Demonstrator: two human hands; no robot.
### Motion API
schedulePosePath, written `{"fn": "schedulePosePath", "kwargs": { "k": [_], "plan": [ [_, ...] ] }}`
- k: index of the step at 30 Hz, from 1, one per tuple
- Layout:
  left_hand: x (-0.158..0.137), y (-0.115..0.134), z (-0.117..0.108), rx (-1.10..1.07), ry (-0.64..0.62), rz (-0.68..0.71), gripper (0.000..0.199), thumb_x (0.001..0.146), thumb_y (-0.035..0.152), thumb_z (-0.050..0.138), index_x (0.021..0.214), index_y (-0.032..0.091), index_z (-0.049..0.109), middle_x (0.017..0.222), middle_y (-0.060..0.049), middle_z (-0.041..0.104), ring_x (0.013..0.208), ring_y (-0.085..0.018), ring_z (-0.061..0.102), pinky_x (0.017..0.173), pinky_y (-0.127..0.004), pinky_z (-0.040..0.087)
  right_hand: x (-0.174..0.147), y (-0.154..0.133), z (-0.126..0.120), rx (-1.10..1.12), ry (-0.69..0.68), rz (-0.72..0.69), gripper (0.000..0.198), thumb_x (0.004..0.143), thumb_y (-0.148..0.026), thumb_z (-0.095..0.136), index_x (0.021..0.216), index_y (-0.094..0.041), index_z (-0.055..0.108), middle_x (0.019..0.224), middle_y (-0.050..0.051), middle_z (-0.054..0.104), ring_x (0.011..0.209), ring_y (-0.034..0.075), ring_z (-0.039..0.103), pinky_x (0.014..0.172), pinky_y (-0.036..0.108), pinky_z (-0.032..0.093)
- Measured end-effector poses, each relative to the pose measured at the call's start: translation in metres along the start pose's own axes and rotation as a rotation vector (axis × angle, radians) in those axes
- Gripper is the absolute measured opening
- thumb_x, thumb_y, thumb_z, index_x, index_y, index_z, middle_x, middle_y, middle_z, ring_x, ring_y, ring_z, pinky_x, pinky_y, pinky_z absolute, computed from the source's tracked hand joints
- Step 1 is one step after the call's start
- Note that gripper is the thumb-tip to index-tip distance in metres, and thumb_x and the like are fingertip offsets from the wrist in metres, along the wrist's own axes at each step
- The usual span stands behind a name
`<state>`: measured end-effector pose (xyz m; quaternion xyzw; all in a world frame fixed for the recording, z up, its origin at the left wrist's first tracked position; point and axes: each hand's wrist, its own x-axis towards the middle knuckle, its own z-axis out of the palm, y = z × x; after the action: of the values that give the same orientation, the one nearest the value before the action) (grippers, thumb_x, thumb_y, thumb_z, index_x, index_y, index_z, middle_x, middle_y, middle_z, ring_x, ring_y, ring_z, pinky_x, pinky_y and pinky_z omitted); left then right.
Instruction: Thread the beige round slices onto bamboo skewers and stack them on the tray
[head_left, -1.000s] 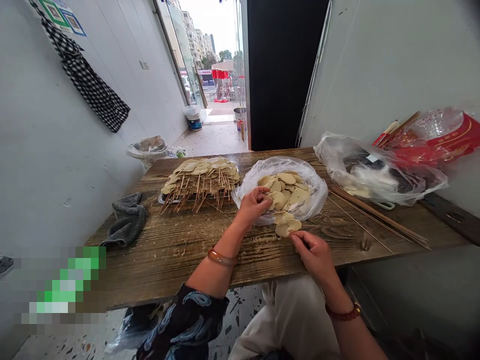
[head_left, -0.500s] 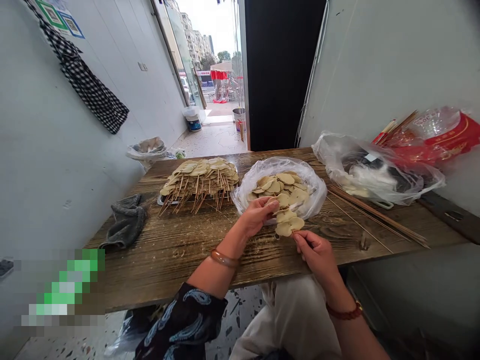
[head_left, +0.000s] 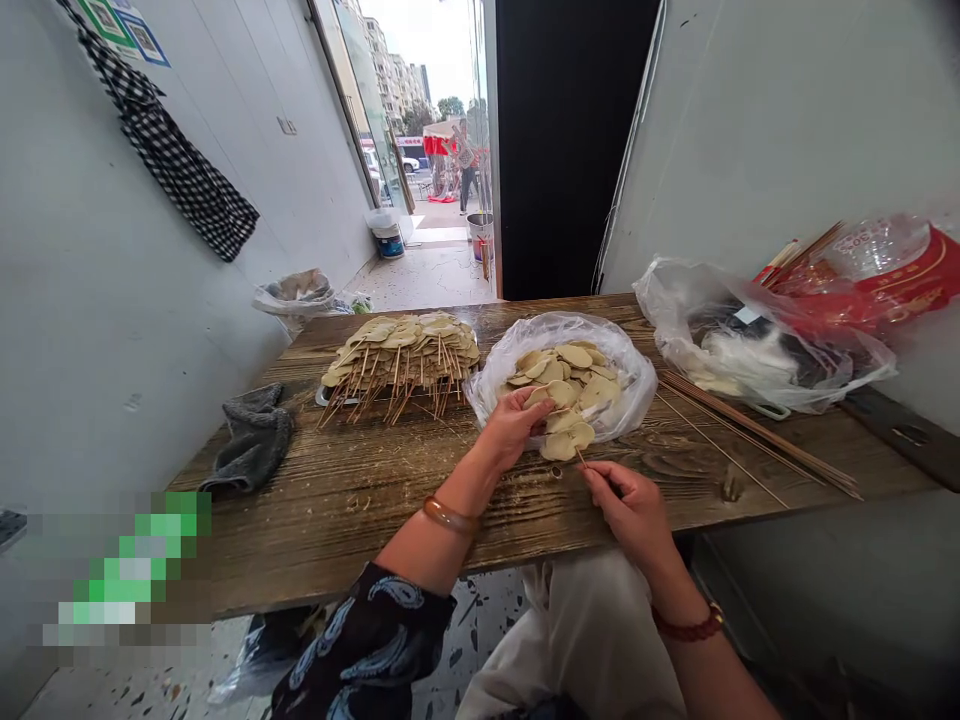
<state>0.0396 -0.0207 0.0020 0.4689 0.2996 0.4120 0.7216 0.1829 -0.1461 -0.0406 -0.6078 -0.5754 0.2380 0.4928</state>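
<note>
My right hand [head_left: 626, 500] pinches the lower end of a thin wooden skewer [head_left: 580, 457]. Several pale, flat potato slices [head_left: 568, 440] are threaded on its upper part. My left hand [head_left: 517, 425] is closed at the top of this skewer, thumb and fingers on a slice; the skewer's tip is hidden. Just beyond, a clear plastic bag [head_left: 637, 385] stands open with loose potato slices [head_left: 555, 370] in it. Left of the bag, a heap of filled skewers [head_left: 405, 355] lies on a tray, sticks pointing towards me.
Bare skewers [head_left: 757, 430] lie on the wooden table [head_left: 337, 540] at right, beside a plastic bag [head_left: 757, 350] and a dark flat blade-like thing [head_left: 900, 430]. A grey cloth [head_left: 251, 440] lies at left. Beyond the table, a person [head_left: 466, 165] is outside the doorway.
The slices have shifted slightly left and up the skewer, and more bare stick shows above my right hand. Both hands keep their hold. A person has come into view outside.
</note>
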Motion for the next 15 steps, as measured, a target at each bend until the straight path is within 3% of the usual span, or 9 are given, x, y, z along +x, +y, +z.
{"fn": "schedulePosePath", "kwargs": {
  "k": [7, 12, 15],
  "plan": [
    [-0.0029, 0.0032, 0.0022, -0.078, -0.037, -0.067, 0.039, 0.061, 0.040, 0.079, 0.085, 0.014, 0.065, 0.073, -0.002, 0.065, 0.057, -0.008, 0.057, 0.055, -0.021, 0.046, -0.0003, -0.0015, 0.0011, 0.015, 0.031, 0.023, 0.033, 0.087, -0.042, 0.051, 0.086, -0.017, 0.072, 0.059, 0.000, 0.060, 0.054, 0.013, 0.053, 0.050, 0.022, 0.040],
    [-0.0072, 0.0057, 0.0058, -0.142, -0.162, -0.086, 0.051, 0.056, 0.028, 0.084, 0.102, 0.014, 0.066, 0.092, -0.009, 0.070, 0.078, -0.017, 0.065, 0.070, -0.028, 0.052, -0.0020, -0.0038, 0.0000, 0.058, 0.051, 0.072, 0.032, 0.086, -0.043, 0.053, 0.085, -0.017, 0.070, 0.060, 0.000, 0.060, 0.053, 0.012, 0.052, 0.048, 0.021, 0.038],
    [-0.0087, 0.0031, 0.0080, -0.145, -0.174, -0.103, 0.051, 0.054, 0.025, 0.084, 0.100, 0.011, 0.068, 0.094, -0.011, 0.071, 0.082, -0.019, 0.066, 0.075, -0.031, 0.053, -0.0018, -0.0045, -0.0001, 0.048, 0.034, 0.040, 0.031, 0.087, -0.042, 0.052, 0.087, -0.017, 0.070, 0.061, 0.001, 0.061, 0.054, 0.012, 0.053, 0.049, 0.022, 0.039]
  ]
}}
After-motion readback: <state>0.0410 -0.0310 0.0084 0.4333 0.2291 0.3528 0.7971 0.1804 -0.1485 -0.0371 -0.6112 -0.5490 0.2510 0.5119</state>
